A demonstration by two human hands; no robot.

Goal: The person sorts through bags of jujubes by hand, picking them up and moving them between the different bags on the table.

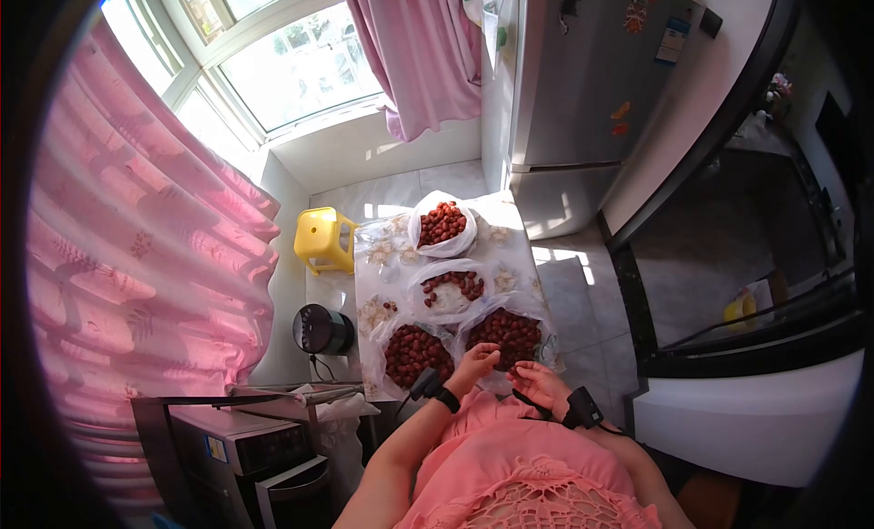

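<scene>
Left hand (pixel 480 358) — fingers curled together at the near edge of the right-hand bag of red fruit (pixel 506 334), touching or just over the fruit; whether it grips one cannot be told at this size. Right hand (pixel 539 381) — palm partly up, fingers loosely bent, just beside the left hand at the same bag's near rim; contents of the hand not discernible. Both wrists carry dark strapped devices. Second bag of red fruit (pixel 417 352) lies just left of the first, near the left forearm. Beyond these, a shallow bowl lined with plastic (pixel 446 290) holds a few red fruits, and farther still stands a full white bowl of fruit (pixel 442 224). All rest on a small table with a patterned cloth (pixel 375 283). Yellow stool (pixel 324 239) stands left of the table; a dark round appliance (pixel 322 330) sits on the floor below it; refrigerator (pixel 583 83) beyond the table.
</scene>
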